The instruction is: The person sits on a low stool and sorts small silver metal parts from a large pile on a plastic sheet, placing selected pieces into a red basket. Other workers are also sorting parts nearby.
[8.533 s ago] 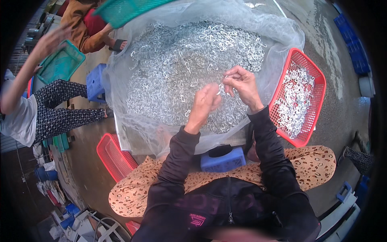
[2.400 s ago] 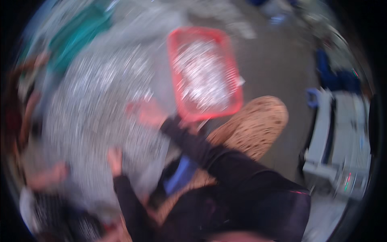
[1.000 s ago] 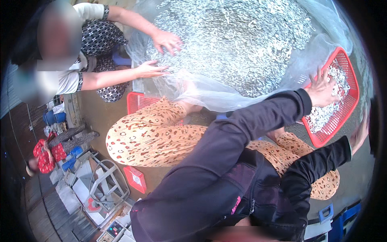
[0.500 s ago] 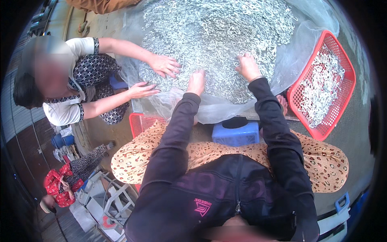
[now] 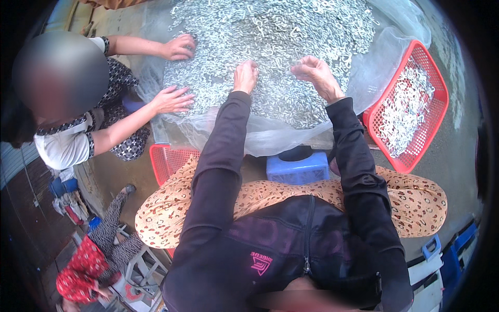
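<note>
Left hand (image 5: 245,76) is positioned over the near part of a pile of silver-white hooked pieces (image 5: 280,88), fingers curled down; whether they close on a piece cannot be determined. Right hand (image 5: 317,77) is set apart from the left, to its right, with the thumb and fingertips drawn toward each other; a piece between them cannot be confirmed. The pile extends beneath, between and beyond both hands on a sheer mesh sheet (image 5: 260,136), whose near edge drapes below the hands. A red perforated basket (image 5: 429,125), tilted and partly filled with similar pieces, is located to the right of the right hand. A blue plastic box (image 5: 297,169) is located below and between the hands. A second red basket (image 5: 169,162) is located below and left of the left hand. To the left of the left hand, a co-worker's two hands (image 5: 173,100) rest at the pile's edge, spaced apart.
</note>
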{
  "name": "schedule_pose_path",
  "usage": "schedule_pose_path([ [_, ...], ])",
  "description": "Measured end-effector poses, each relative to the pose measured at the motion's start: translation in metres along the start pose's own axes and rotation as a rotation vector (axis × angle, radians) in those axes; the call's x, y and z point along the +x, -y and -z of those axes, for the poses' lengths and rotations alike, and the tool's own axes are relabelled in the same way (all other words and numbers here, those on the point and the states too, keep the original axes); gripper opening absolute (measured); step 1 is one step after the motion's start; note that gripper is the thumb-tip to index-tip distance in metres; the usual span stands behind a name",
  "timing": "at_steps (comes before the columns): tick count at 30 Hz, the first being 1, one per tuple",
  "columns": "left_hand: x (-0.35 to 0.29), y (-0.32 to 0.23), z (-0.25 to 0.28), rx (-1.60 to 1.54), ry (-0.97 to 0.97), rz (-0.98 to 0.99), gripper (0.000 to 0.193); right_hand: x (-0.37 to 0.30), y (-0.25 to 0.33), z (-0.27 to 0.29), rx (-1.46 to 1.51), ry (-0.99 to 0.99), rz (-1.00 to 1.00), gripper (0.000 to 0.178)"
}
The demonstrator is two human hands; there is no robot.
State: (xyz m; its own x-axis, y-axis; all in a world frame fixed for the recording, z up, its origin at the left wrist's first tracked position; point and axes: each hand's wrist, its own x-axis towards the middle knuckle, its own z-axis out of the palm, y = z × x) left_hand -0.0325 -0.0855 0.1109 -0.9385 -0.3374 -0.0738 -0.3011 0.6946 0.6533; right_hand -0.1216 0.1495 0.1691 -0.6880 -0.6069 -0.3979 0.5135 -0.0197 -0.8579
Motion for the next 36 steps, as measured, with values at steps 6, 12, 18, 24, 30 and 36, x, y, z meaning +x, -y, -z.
schedule_pose_path([
  [6, 0.006, -0.032, 0.012, -0.262, 0.035, 0.115, 0.014, -0.007, 0.002, 0.021, 0.235, -0.077, -0.103, 0.009],
  [12, -0.014, -0.014, 0.057, -0.88, 0.235, 0.456, 0.01, -0.001, -0.015, 0.022, -0.065, -0.076, -0.065, 0.014],
  [18, -0.05, 0.011, 0.022, 0.162, 0.086, 0.105, 0.026, 0.001, -0.052, 0.003, -1.305, -0.313, 0.4, 0.037],
  [24, -0.042, 0.001, 0.016, 0.096, 0.246, 0.202, 0.032, -0.001, -0.031, 0.005, -0.837, -0.165, 0.149, 0.027],
  [30, -0.024, -0.03, 0.046, 0.004, 0.2, 0.016, 0.033, -0.006, 0.004, 0.01, -0.57, -0.123, 0.058, 0.026],
  [36, -0.021, -0.055, 0.039, -0.535, 0.234, 0.132, 0.025, -0.01, -0.007, 0.01, 0.133, 0.026, -0.092, 0.022],
])
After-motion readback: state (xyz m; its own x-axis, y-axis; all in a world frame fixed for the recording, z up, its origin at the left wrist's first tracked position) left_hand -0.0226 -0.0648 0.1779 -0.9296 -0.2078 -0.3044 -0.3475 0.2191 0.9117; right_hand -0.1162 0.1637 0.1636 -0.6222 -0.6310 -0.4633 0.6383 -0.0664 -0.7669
